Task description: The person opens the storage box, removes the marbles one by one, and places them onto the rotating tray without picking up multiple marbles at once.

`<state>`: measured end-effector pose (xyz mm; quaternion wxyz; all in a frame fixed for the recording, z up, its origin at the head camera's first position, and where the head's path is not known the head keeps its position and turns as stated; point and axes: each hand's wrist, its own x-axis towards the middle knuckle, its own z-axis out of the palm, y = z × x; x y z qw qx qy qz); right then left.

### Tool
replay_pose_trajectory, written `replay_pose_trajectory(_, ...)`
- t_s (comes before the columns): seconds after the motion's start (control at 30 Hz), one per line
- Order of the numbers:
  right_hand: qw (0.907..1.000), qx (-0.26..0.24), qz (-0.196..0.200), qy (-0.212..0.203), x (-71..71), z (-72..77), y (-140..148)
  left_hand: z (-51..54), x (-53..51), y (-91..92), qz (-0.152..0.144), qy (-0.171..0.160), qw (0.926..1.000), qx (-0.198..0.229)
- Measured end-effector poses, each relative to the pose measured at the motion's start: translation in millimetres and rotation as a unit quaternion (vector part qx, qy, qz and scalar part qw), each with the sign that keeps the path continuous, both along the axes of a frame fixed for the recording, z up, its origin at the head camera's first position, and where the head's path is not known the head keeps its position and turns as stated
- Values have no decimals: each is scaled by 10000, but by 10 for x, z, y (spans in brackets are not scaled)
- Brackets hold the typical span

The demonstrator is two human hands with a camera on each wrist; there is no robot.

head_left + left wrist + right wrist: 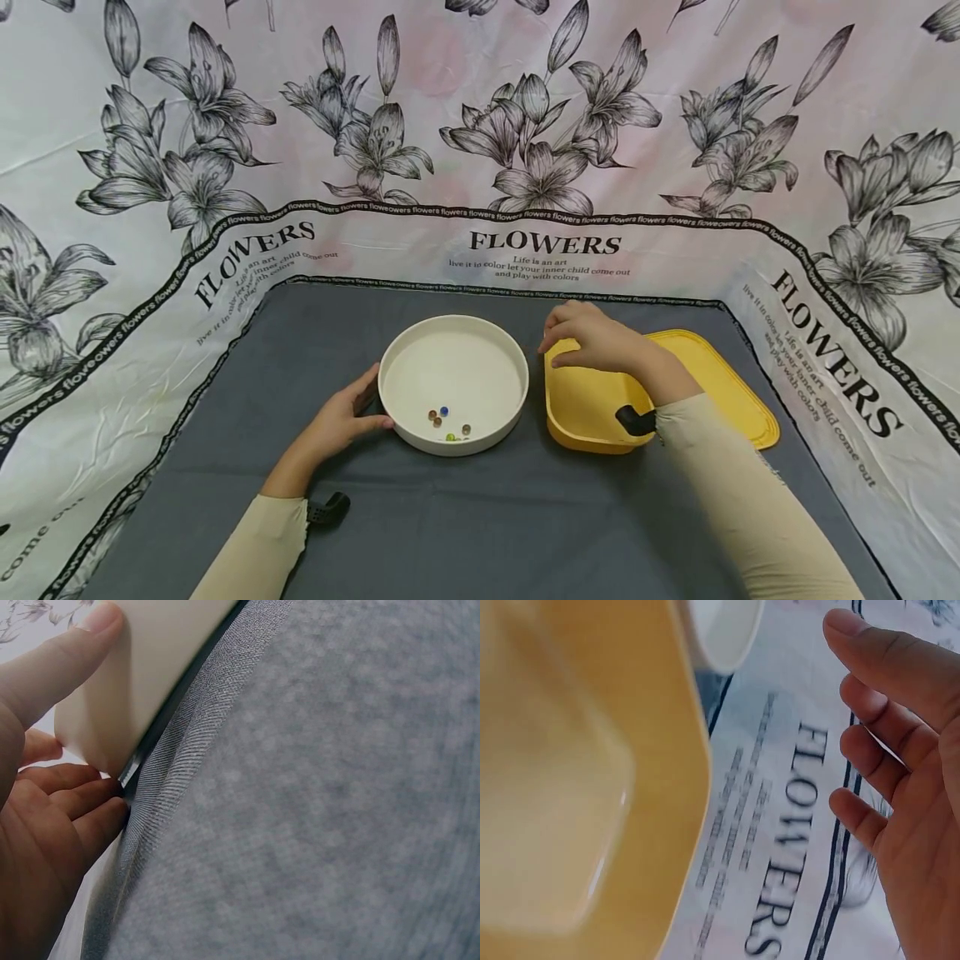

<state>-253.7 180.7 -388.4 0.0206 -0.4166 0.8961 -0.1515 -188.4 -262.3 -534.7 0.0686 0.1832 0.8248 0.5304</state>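
A round white dish stands in the middle of the table. Several small glassy balls, like marbles, lie near its front edge: blue, brownish and yellow-green. My left hand touches the dish's left side, thumb toward the front. In the left wrist view the thumb lies along the pale wall and the fingertips meet its lower edge. Over the back left of a yellow rectangular container hovers my right hand, fingers loosely bent with nothing seen in them. The right wrist view shows its palm bare.
To the right of the container lies a flat yellow lid, partly behind the right forearm. Grey cloth covers the table. A white flower-printed cloth with lettering surrounds it at the back and sides.
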Motion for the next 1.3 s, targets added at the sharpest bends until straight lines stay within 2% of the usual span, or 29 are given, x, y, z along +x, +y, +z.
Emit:
replay_pose_trajectory(0.13, 9998, 84, -187, -60, 32, -34, 219, -2, 0, -8, 12, 14, 10000, 15)
replay_pose_trajectory(0.23, 9996, 174, -167, -135, 65, -85, 331, 4, 1, -11, 23, 6, 10000, 9)
replay_pose_trajectory(0.4, 9990, 316, -41, -311, 140, -183, 446, 14, 4, -7, 22, -18, 10000, 12)
replay_pose_trajectory(0.6, 9966, 575, -143, -569, 211, -257, 576, -1, -5, 15, -15, -19, 10000, 37)
replay_pose_trajectory(0.77, 9960, 629, -166, -610, 235, -356, 704, -1, -14, 8, -75, -19, 10000, 39)
replay_pose_trajectory(1.0, 9970, 276, 20, -722, 272, -506, 752, -3, -23, -3, -55, 27, 10000, -45)
replay_pose_trajectory(1.3, 9965, 455, 395, -574, 371, -725, 666, -24, 3, -13, -41, 31, 10000, -73)
